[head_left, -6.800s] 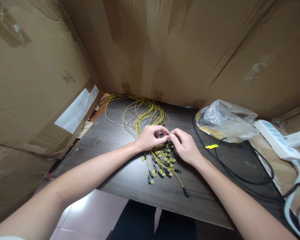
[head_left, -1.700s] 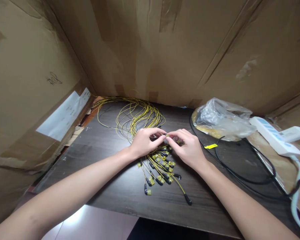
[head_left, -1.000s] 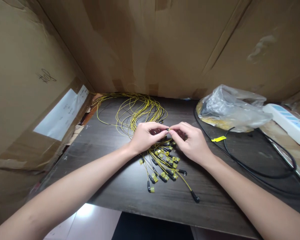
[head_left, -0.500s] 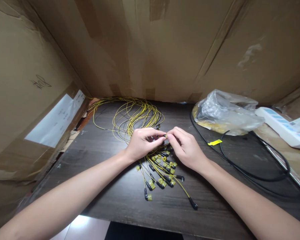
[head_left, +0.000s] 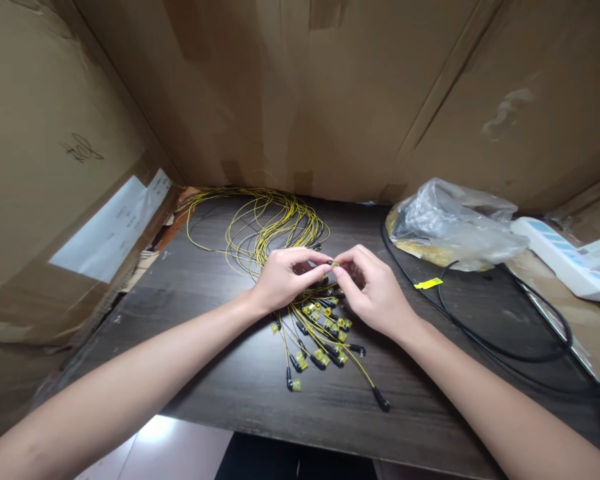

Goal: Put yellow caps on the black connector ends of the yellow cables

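Note:
My left hand and my right hand meet over the wires, thumb and forefinger of each pinched together. Between the fingertips is a small black cable connector with a yellow cap; the left fingers are at its black end and the right fingers at the yellow cap. Below the hands, several black connectors lie fanned out, most with clear yellow caps. One black connector without a visible cap lies nearest the front right. Their thin yellow and black wires run back under my left hand in loose loops.
A clear plastic bag lies at the back right beside a white power strip. A thick black cable with a yellow tag curves across the right side. Cardboard walls enclose the dark table.
The view has shifted slightly. Both hands stay together at nearly the same spot, and the right fingers have turned a little, showing more of the yellow cap.

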`<action>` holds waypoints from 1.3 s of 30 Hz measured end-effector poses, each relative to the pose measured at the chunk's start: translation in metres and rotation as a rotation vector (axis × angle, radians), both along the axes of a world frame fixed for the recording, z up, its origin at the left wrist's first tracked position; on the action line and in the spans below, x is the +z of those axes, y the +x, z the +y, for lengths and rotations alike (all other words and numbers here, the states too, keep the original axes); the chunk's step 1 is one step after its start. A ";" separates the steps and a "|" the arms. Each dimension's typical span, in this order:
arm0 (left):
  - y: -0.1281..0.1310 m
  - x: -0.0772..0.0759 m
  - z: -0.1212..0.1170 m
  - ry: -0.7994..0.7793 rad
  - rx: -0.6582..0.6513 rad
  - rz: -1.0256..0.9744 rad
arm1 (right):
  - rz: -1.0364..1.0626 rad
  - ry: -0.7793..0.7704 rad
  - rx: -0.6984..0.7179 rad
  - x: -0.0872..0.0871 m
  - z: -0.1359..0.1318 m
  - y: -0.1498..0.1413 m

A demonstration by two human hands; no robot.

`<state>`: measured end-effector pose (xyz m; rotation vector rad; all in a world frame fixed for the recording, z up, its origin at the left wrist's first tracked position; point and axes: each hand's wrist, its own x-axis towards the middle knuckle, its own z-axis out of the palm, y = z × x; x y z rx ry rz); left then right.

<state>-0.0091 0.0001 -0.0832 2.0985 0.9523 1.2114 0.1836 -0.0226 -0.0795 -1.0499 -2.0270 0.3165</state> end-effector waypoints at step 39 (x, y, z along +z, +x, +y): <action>0.002 0.003 -0.004 0.065 0.005 0.062 | -0.042 -0.049 0.073 0.005 0.001 0.004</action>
